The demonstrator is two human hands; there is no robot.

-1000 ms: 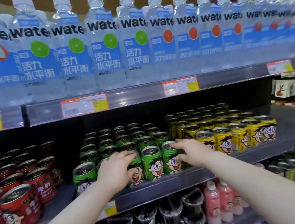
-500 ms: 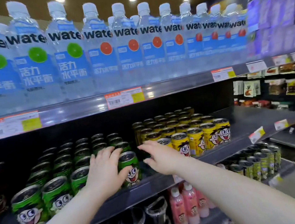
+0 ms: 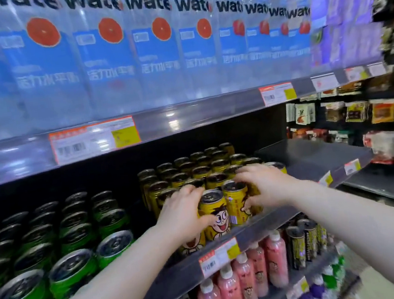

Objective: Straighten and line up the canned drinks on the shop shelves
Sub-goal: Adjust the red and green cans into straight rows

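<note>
Yellow cans stand in rows on the middle shelf (image 3: 268,224). My left hand (image 3: 182,215) grips a front-row yellow can, mostly hidden behind it, right beside a cartoon-face yellow can (image 3: 214,215). My right hand (image 3: 265,185) curls over a neighbouring front yellow can (image 3: 236,202), fingers on its top and thumb on its side. Green cans (image 3: 69,242) with the same cartoon face fill the shelf to the left, the nearest ones large at the lower left.
Tall water bottles (image 3: 112,58) line the upper shelf above a rail with price tags (image 3: 94,139). Pink bottles (image 3: 245,281) and dark cans (image 3: 300,245) stand on the shelf below. Bare dark shelf (image 3: 314,153) lies right of the yellow cans; snack packets (image 3: 358,111) hang beyond.
Both hands have left the green cans and moved right onto the front yellow cans. The view has shifted right and closer to the shelf.
</note>
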